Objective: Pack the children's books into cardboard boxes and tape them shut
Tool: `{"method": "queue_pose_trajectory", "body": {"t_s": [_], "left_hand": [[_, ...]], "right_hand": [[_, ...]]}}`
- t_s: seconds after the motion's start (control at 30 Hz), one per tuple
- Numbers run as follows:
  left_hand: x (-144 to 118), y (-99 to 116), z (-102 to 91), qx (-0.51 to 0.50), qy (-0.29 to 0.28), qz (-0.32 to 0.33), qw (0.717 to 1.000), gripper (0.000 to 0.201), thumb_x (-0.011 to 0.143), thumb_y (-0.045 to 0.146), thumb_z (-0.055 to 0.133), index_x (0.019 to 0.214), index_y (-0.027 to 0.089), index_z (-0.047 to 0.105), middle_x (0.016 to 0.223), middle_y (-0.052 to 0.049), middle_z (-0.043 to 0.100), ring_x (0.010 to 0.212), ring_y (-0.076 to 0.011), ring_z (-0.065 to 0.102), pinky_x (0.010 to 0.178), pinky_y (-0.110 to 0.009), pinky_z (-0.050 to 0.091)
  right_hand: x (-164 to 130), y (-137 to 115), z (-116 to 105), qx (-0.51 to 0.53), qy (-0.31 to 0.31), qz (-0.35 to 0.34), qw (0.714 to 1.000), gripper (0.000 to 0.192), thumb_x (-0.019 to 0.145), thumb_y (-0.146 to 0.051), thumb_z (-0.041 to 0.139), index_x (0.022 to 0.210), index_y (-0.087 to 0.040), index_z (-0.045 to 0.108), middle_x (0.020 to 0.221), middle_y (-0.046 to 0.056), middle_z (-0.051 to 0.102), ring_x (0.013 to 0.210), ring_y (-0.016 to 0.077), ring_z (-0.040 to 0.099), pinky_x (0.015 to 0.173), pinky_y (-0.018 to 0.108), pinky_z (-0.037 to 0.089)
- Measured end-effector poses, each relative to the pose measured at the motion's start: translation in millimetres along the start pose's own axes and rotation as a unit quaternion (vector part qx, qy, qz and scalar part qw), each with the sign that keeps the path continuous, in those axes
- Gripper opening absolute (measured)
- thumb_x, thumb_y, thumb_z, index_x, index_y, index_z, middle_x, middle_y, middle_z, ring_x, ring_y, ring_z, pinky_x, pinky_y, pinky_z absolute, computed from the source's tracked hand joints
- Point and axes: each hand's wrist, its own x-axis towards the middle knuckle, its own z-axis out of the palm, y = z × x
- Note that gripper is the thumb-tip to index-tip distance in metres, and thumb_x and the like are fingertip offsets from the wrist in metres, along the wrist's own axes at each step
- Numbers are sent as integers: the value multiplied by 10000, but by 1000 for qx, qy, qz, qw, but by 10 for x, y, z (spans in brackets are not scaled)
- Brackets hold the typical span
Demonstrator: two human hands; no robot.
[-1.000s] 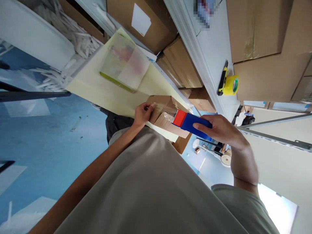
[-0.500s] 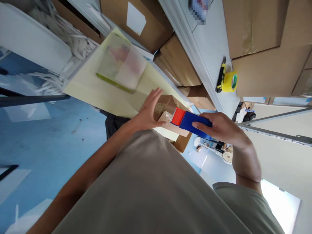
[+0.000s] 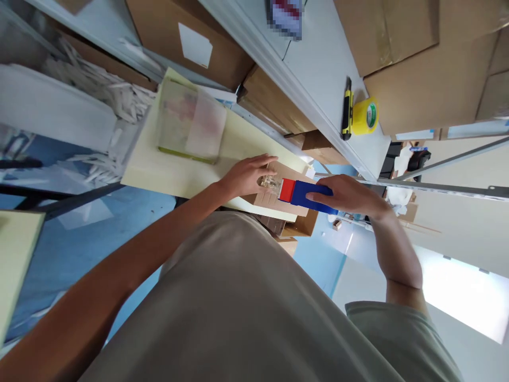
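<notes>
Resting on a pale yellow table (image 3: 178,172) over a blue floor, one small cardboard box (image 3: 278,199) sits below grey shelving stacked with cartons. One left hand (image 3: 248,175) lies flat on the box, fingers spread. One right hand (image 3: 345,193) grips one blue-and-red tape dispenser (image 3: 304,193), fingers curled round its handle, nose on the box.

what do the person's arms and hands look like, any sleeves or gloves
Both hands, the left hand and the right hand, are bare: no gloves, rings or watch visible. The forearms are uncovered too. A short sleeve of a plain grey-beige T-shirt ends above the right elbow.
</notes>
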Motion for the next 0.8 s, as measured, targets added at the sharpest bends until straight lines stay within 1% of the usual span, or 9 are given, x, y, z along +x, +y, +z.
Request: {"method": "queue_pose_trajectory", "body": {"t_s": [0.07, 0.17, 0.27, 0.37, 0.47, 0.53, 0.6, 0.7, 0.8], "left_hand": [[-27, -23, -8, -32, 4, -9, 999, 438, 946, 576, 906, 1289, 303, 913, 1778, -53, 615, 1662, -391, 569, 1401, -553, 486], [-26, -47, -8, -67, 2, -19, 998, 473, 921, 627, 921, 1259, 296, 925, 1750, -67, 639, 1663, -401, 568, 1409, -557, 479], [-13, -59, 7, -75, 3, -30, 997, 497, 917, 654, 916, 1254, 289, 930, 1734, -85, 649, 1667, -407, 562, 1416, -567, 470], [-20, -73, 21, -82, -1, -34, 996, 525, 924, 707, 889, 1251, 298, 930, 1729, -85, 651, 1676, -408, 549, 1407, -588, 477], [-45, -96, 5, -87, -4, -34, 996, 563, 924, 759, 871, 1239, 295, 929, 1720, -96, 654, 1672, -412, 552, 1382, -612, 504], [-59, -109, -28, -84, -7, -30, 996, 587, 919, 770, 873, 1245, 284, 924, 1716, -107, 653, 1659, -407, 567, 1375, -618, 511], [-64, -111, -67, -79, -10, -23, 997, 610, 916, 779, 872, 1253, 273, 919, 1719, -116, 648, 1635, -398, 593, 1374, -616, 513], [-52, -89, -101, -72, -6, -19, 997, 649, 907, 814, 859, 1247, 265, 919, 1719, -124, 644, 1591, -391, 633, 1374, -602, 515], [-39, -63, -84, -62, 3, -31, 998, 713, 849, 866, 879, 1234, 267, 918, 1693, -126, 660, 1571, -396, 646, 1373, -597, 515]], "right_hand": [[52, 43, -4, 34, -17, -2, 999, 767, 1036, -955, 491, 774, -244, 611, 696, 18, 660, 656, 168, 561, 670, 346, 353], [75, 70, -4, 63, -25, 16, 998, 746, 1020, -948, 541, 807, -241, 648, 714, 22, 684, 669, 175, 573, 670, 353, 362], [68, 65, 21, 66, -19, 46, 997, 696, 1021, -904, 601, 834, -238, 672, 760, 40, 712, 694, 188, 603, 695, 365, 378], [66, 70, 69, 53, -9, 72, 996, 660, 1039, -870, 605, 866, -238, 684, 787, 53, 726, 731, 203, 618, 723, 368, 388], [30, 154, 85, 65, -14, 79, 995, 644, 1027, -856, 640, 871, -235, 702, 789, 54, 732, 750, 206, 621, 732, 365, 402], [-56, 294, 43, 88, -25, 83, 992, 647, 1005, -858, 670, 845, -233, 711, 763, 52, 727, 732, 205, 622, 717, 367, 411], [-200, 512, -37, 115, -45, 90, 988, 656, 992, -866, 684, 826, -233, 726, 725, 47, 721, 698, 203, 624, 686, 368, 424], [-443, 944, -148, 137, -69, 104, 983, 662, 954, -889, 723, 840, -239, 778, 668, 35, 709, 640, 200, 619, 627, 363, 438], [-539, 1375, -124, 148, -82, 99, 981, 676, 916, -909, 759, 867, -237, 815, 677, 39, 724, 635, 207, 624, 603, 366, 450]]}}
